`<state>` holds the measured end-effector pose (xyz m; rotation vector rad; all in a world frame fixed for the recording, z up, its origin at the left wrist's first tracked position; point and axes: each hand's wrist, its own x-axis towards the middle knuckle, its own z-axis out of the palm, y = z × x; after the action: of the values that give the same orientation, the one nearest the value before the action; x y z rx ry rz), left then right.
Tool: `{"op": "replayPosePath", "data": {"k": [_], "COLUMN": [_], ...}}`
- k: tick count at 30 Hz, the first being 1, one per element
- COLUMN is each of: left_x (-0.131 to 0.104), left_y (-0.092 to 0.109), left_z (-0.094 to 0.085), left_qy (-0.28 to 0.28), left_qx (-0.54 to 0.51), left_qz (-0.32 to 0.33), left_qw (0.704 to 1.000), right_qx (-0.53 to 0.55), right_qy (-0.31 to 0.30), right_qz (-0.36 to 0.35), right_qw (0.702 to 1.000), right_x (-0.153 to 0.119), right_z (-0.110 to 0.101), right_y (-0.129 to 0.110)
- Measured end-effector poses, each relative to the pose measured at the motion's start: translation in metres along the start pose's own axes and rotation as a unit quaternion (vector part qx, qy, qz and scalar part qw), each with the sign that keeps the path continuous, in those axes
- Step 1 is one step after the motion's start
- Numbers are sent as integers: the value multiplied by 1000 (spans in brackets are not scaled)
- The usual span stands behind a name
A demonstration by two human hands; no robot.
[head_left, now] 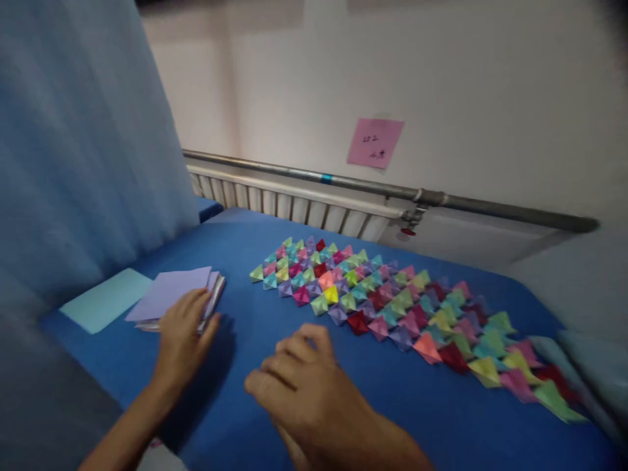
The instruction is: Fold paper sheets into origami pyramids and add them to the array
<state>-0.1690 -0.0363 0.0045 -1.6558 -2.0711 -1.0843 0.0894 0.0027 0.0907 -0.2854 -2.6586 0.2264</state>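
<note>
My left hand (182, 337) lies over the right part of a stack of paper sheets, with the fingers stretched out and the thumb apart at the stack's right edge. The top sheet (169, 291) is lavender, and paler sheets show at the edges beneath it. Left of the stack lies a light turquoise sheet (106, 299). Above the blue surface, my right hand (304, 379) is closed, its fingers curled inward; nothing shows in them. Beyond it stand several rows of small folded paper shapes (350, 301) with pointed tops, in green, pink, purple, red, yellow and turquoise.
The work surface is a blue-covered table (235, 261). A light blue curtain (98, 131) hangs at the left. Behind the table run a metal pipe (294, 171) and a white radiator (284, 199). A pink note (375, 142) with handwriting is stuck on the wall.
</note>
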Motion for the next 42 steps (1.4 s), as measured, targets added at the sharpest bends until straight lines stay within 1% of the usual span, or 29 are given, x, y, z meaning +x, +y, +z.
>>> {"op": "replayPosePath", "data": {"k": [1,2,3,4,7,9,12,14,16,18,20,22,24,25,27,28,30,32,34,36,37,39,42], "left_x": [2,3,4,4,2,0,0,1,1,1,-1,-6,-16,-22,-37,-46,-63,-80,-93,-103,-106,-110,-111], "left_y": [-16,-28,-38,-45,-56,-60,-62,-61,-59,-57,-56,-50,-36,-25,1,15,40,56,61,58,55,49,45], "left_z": [2,3,3,3,0,0,0,-1,-3,-6,-9,-9,-6,-3,3,7,12,13,12,9,7,4,2], "left_qy": [-9,-29,-39,-61,-99,-105,-105,-102,-109,-116,-90,-27,31,30,2,-31,-99,-163,-213,-246,-257,-277,-293], "left_qx": [59,108,136,152,180,191,183,171,163,160,163,144,74,15,-101,-153,-253,-314,-345,-352,-350,-341,-326], "left_qz": [-19,-32,-38,-38,-39,-32,-18,-29,-50,-61,-57,-32,12,43,107,140,216,247,263,264,262,273,288], "left_qw": [998,993,989,986,978,976,977,979,979,979,981,989,997,998,989,978,938,902,876,864,862,856,852], "right_qx": [2,1,-1,3,3,0,18,37,58,77,82,71,61,60,60,58,41,16,-8,-22,-26,-31,-35], "right_qy": [-41,-65,-74,-89,-88,-83,-80,-72,-54,-33,-16,-1,15,24,44,54,75,106,141,156,155,146,121], "right_qz": [18,47,83,119,202,233,264,285,302,310,310,308,300,293,285,287,315,366,410,437,439,420,368], "right_qw": [999,997,994,989,975,969,961,955,950,947,947,949,952,954,956,955,945,924,901,886,885,895,921], "right_x": [-9,-21,-36,-53,-98,-117,-129,-130,-129,-128,-127,-127,-126,-125,-125,-126,-129,-137,-146,-155,-158,-161,-157], "right_z": [12,24,34,43,64,77,94,100,100,95,89,87,87,87,86,84,80,76,73,72,71,70,69], "right_y": [0,2,4,6,10,12,14,13,11,8,5,3,2,1,1,1,1,-1,-3,-7,-10,-18,-32]}}
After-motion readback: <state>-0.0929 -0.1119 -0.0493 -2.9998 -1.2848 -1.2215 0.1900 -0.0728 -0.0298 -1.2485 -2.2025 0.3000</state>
